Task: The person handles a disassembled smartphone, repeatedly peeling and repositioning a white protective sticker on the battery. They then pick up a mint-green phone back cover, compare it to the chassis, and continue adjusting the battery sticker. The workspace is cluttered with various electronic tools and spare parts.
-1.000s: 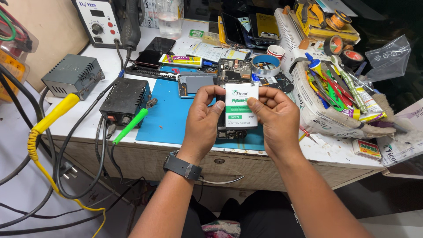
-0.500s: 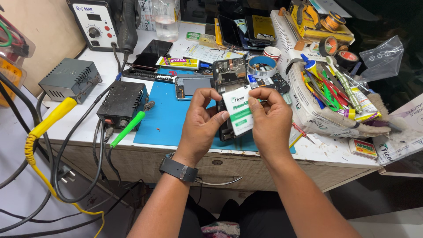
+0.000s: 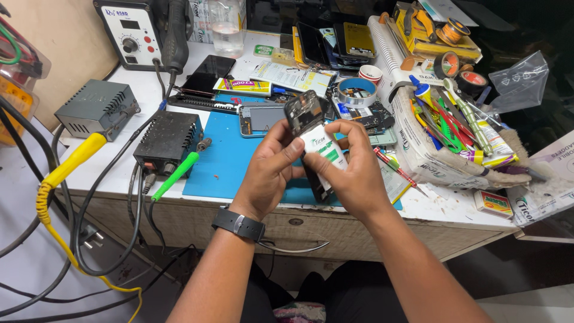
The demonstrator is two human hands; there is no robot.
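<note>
- Both hands meet above the blue mat [image 3: 224,161] at the front of a crowded repair worktop [image 3: 149,96], working on an opened smartphone [image 3: 305,116] and a white-and-green battery pack [image 3: 326,149].
- The left hand [image 3: 269,170] closes its grip on the phone's left edge, thumb pressed toward the pack; the right hand [image 3: 353,173] clenches around pack and phone from the right.
- The pack lies flat against the phone's exposed back, between the two thumbs, held clear of the mat.
- Judged from its look, the phone is light, stiff and fragile, best held by its side edges; the pack appears thin, smooth and slippery.
- A green-handled soldering iron [image 3: 176,174] rests nearby, left.
</note>
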